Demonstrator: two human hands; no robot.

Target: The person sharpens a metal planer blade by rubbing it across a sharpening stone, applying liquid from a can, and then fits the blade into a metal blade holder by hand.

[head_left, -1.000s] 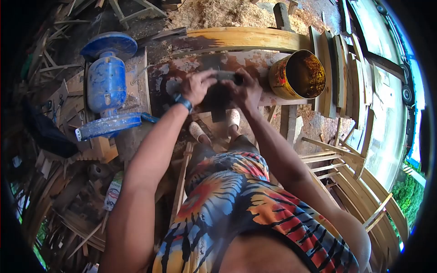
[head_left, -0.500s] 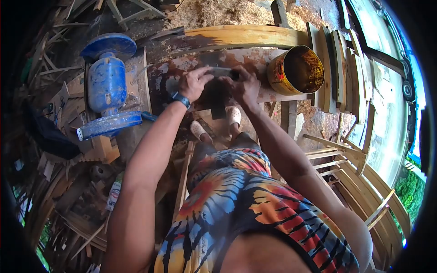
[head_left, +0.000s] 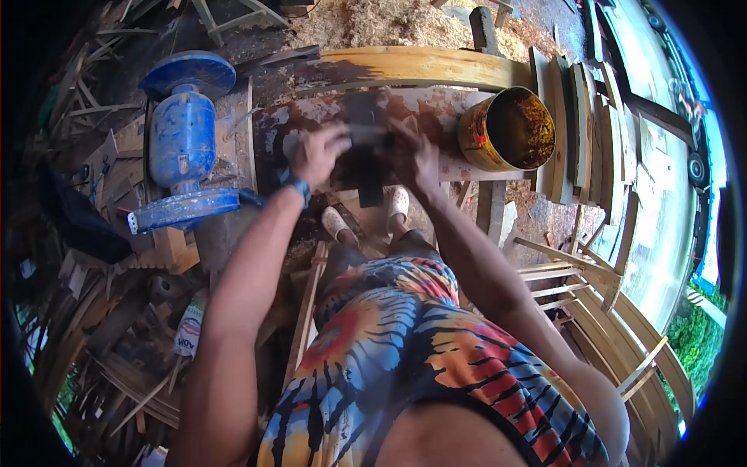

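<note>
Both hands are over a stained, blotchy bench board (head_left: 288,117). My left hand (head_left: 317,156), with a dark watch on the wrist, has its fingers closed at the left end of a thin, flat greyish strip (head_left: 366,134). My right hand (head_left: 416,162) grips the other end, its fingers blurred and in shadow. The strip is smeared by motion, and its kind cannot be made out. Beneath the hands a dark flat piece (head_left: 371,193) lies across the bench and sticks out past the near edge.
A yellow bucket (head_left: 472,134), dark inside, stands right of my right hand. On the left is a blue bench grinder-like machine (head_left: 184,140). A long wooden plank (head_left: 436,65) runs along the far side. Upright boards (head_left: 562,128) stand at right; sawdust (head_left: 373,23) covers the floor beyond.
Both hands have moved slightly nearer my body, the left also a little leftward. The strip between them has shifted and blurred, and more of the dark piece shows beyond them.
</note>
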